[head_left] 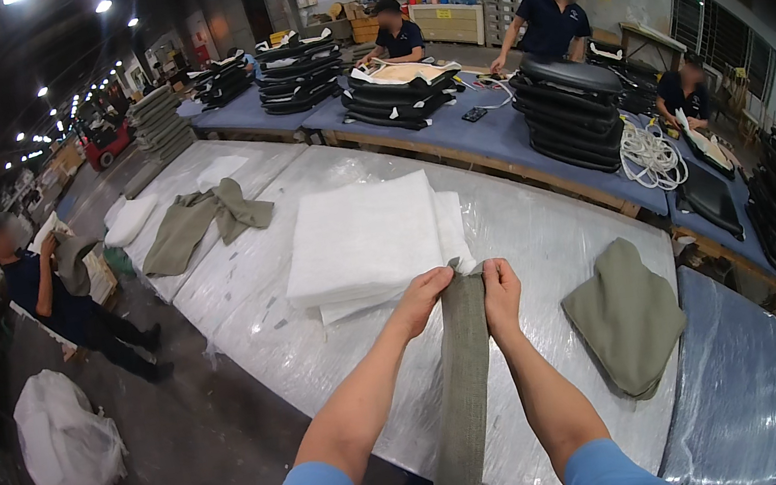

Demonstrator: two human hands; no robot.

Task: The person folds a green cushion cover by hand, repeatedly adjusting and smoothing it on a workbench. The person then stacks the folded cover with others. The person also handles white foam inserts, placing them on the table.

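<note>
My left hand [429,300] and my right hand [502,296] are closed on the two far corners of an olive-grey fabric cushion cover [468,380]. It is seen narrow side up and runs back toward my body between my forearms. A tuft of white wadding [467,265] shows at its far end, between my fingers. Just beyond my hands lies a stack of white wadding sheets [362,236], flat on the plastic-wrapped table [324,351]. To my right another olive-grey cover [627,318] rests on the same surface.
Olive-grey covers [197,225] lie at the table's left end. Black seat pads [568,113] and coiled white cord [650,154] stand on a blue bench [492,134] opposite, where several co-workers work. On the left, a person [51,280] handles fabric near a white plastic-wrapped bundle [69,441].
</note>
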